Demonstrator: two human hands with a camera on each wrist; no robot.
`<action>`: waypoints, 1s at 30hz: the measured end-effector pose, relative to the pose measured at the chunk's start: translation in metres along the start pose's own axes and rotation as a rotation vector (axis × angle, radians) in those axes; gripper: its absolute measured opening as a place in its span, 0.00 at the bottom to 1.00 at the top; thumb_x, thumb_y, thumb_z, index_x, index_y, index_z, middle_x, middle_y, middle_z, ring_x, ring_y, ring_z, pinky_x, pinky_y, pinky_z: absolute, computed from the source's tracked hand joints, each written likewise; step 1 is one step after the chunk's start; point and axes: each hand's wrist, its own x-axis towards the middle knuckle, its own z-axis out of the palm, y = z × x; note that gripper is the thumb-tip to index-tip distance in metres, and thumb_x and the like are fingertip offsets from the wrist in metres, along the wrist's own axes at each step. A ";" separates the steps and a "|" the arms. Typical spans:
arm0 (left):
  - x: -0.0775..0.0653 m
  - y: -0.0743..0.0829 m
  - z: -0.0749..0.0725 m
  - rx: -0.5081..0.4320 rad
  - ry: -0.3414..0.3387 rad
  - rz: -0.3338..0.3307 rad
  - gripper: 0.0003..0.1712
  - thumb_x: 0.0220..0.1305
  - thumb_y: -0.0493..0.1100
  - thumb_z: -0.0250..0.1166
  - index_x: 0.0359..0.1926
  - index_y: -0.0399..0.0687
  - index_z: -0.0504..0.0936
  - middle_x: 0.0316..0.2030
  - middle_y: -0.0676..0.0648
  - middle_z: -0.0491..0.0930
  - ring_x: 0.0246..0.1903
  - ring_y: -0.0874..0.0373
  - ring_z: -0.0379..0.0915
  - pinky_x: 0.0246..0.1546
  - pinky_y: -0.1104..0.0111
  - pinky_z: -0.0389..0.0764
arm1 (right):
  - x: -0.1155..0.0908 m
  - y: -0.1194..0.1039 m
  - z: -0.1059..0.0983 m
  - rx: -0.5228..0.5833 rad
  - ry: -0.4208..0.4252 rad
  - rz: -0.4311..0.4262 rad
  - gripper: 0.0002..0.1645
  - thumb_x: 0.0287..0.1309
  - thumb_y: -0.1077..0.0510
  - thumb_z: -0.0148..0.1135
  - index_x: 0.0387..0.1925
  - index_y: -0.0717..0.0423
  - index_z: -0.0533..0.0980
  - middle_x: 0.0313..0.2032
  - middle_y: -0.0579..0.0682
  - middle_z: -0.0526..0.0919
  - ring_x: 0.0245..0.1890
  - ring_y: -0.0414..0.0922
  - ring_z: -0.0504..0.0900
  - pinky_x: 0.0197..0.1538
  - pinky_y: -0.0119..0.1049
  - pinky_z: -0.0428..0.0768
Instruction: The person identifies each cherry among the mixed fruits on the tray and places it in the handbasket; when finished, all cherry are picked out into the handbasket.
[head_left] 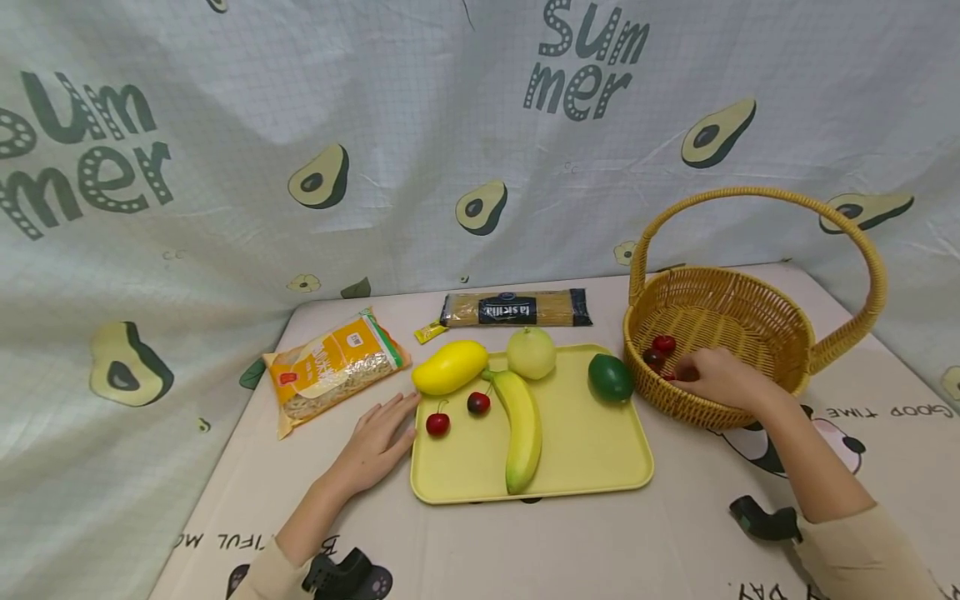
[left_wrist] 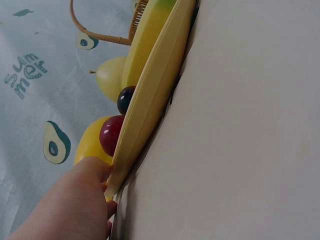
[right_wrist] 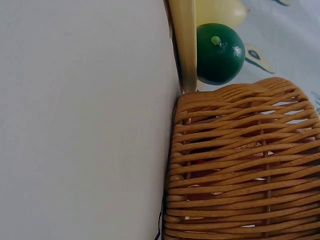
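Right now, a red cherry (head_left: 668,377) is in the basket (head_left: 712,287), at the fingertips of the right hand (head_left: 712,377). That hand reaches over the near rim with fingers bent downward; whether they pinch the cherry I cannot tell, since the basket's wall screens them in the right wrist view. Just beyond lie another red cherry (head_left: 663,342) and a darker one (head_left: 653,358).

Left of the basket is the yellow tray (head_left: 585,450), with the dark green fruit (head_left: 611,377) at its right end, the banana (head_left: 523,433) and pale green fruit (head_left: 531,353) mid-tray, and two cherries (head_left: 438,424) toward the left. The mango (head_left: 450,367) overlaps the far left corner.

The left hand (head_left: 375,446) rests against the tray's left edge, its fingers extended and slightly apart, grasping nothing. Farther out are the orange bag (head_left: 337,367), a sachet (head_left: 431,332) and the pasta (head_left: 555,308).
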 end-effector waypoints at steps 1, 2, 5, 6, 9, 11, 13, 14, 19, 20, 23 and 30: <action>0.000 0.000 0.000 0.000 0.001 0.000 0.30 0.68 0.55 0.48 0.68 0.50 0.59 0.66 0.50 0.58 0.67 0.53 0.46 0.65 0.53 0.44 | 0.000 0.000 0.000 0.003 -0.001 0.003 0.16 0.56 0.56 0.59 0.38 0.67 0.79 0.33 0.54 0.82 0.33 0.51 0.80 0.35 0.46 0.79; 0.000 0.000 0.000 -0.001 0.001 0.000 0.30 0.68 0.54 0.48 0.68 0.50 0.59 0.66 0.50 0.58 0.67 0.53 0.47 0.65 0.53 0.44 | 0.000 0.000 0.000 0.003 0.000 0.004 0.16 0.56 0.57 0.59 0.39 0.68 0.78 0.33 0.55 0.82 0.34 0.52 0.80 0.36 0.46 0.79; 0.000 0.000 -0.001 -0.001 0.002 0.000 0.30 0.68 0.54 0.48 0.68 0.50 0.59 0.66 0.50 0.58 0.67 0.53 0.47 0.65 0.53 0.44 | -0.001 0.001 0.000 0.004 0.003 0.005 0.18 0.55 0.56 0.59 0.40 0.68 0.78 0.35 0.57 0.82 0.36 0.54 0.80 0.38 0.48 0.79; 0.000 0.000 -0.001 -0.002 0.003 0.002 0.30 0.68 0.54 0.48 0.68 0.50 0.59 0.66 0.50 0.58 0.67 0.53 0.47 0.65 0.53 0.44 | -0.001 0.001 0.000 0.004 0.007 0.007 0.18 0.55 0.56 0.59 0.41 0.68 0.78 0.36 0.57 0.82 0.37 0.54 0.80 0.38 0.48 0.79; 0.001 0.001 -0.001 0.000 0.003 0.006 0.30 0.69 0.54 0.48 0.68 0.50 0.59 0.66 0.50 0.58 0.67 0.53 0.47 0.65 0.53 0.44 | -0.002 0.003 0.000 0.003 0.013 0.007 0.20 0.56 0.55 0.60 0.42 0.69 0.78 0.37 0.59 0.82 0.37 0.55 0.80 0.38 0.48 0.78; 0.002 0.001 -0.001 0.000 0.002 0.008 0.30 0.69 0.54 0.48 0.68 0.49 0.58 0.66 0.50 0.58 0.67 0.53 0.47 0.65 0.53 0.44 | -0.004 0.004 -0.001 0.014 0.021 0.009 0.22 0.56 0.53 0.60 0.43 0.69 0.77 0.38 0.59 0.81 0.38 0.56 0.79 0.38 0.49 0.78; 0.002 0.001 -0.001 0.000 0.001 0.009 0.30 0.69 0.54 0.48 0.68 0.49 0.59 0.66 0.50 0.58 0.67 0.53 0.47 0.65 0.53 0.44 | -0.005 0.004 -0.001 0.027 0.037 0.021 0.23 0.56 0.51 0.60 0.44 0.68 0.77 0.39 0.59 0.81 0.39 0.56 0.79 0.39 0.49 0.78; 0.002 0.001 -0.001 -0.001 0.001 0.008 0.30 0.68 0.54 0.48 0.68 0.49 0.59 0.66 0.50 0.58 0.67 0.53 0.47 0.65 0.53 0.44 | -0.006 0.004 -0.001 0.033 0.047 0.023 0.23 0.56 0.51 0.60 0.44 0.67 0.77 0.40 0.59 0.81 0.40 0.56 0.79 0.40 0.49 0.78; 0.003 0.003 -0.001 -0.007 0.006 0.014 0.30 0.68 0.53 0.48 0.68 0.48 0.59 0.66 0.48 0.59 0.67 0.51 0.47 0.64 0.52 0.45 | -0.008 0.004 0.000 0.052 0.100 0.021 0.26 0.57 0.46 0.60 0.45 0.65 0.78 0.39 0.56 0.81 0.40 0.54 0.79 0.39 0.48 0.78; 0.003 0.003 -0.001 -0.008 0.008 0.015 0.30 0.68 0.53 0.49 0.68 0.48 0.59 0.66 0.48 0.59 0.67 0.51 0.47 0.64 0.52 0.45 | -0.008 0.004 0.000 0.056 0.106 0.021 0.26 0.57 0.45 0.60 0.45 0.64 0.78 0.39 0.55 0.81 0.39 0.53 0.79 0.39 0.48 0.78; 0.003 0.003 0.000 -0.003 0.012 0.023 0.30 0.68 0.53 0.49 0.67 0.47 0.60 0.66 0.47 0.59 0.66 0.50 0.48 0.64 0.51 0.45 | -0.009 0.002 0.000 0.059 0.133 0.021 0.27 0.57 0.43 0.59 0.44 0.63 0.78 0.37 0.52 0.82 0.39 0.52 0.79 0.38 0.46 0.78; 0.001 0.001 0.000 0.002 0.019 0.021 0.30 0.68 0.53 0.49 0.67 0.47 0.60 0.65 0.47 0.60 0.66 0.49 0.49 0.64 0.50 0.46 | -0.009 0.001 0.001 0.061 0.218 0.004 0.26 0.57 0.43 0.58 0.46 0.61 0.78 0.42 0.57 0.81 0.43 0.57 0.77 0.41 0.52 0.76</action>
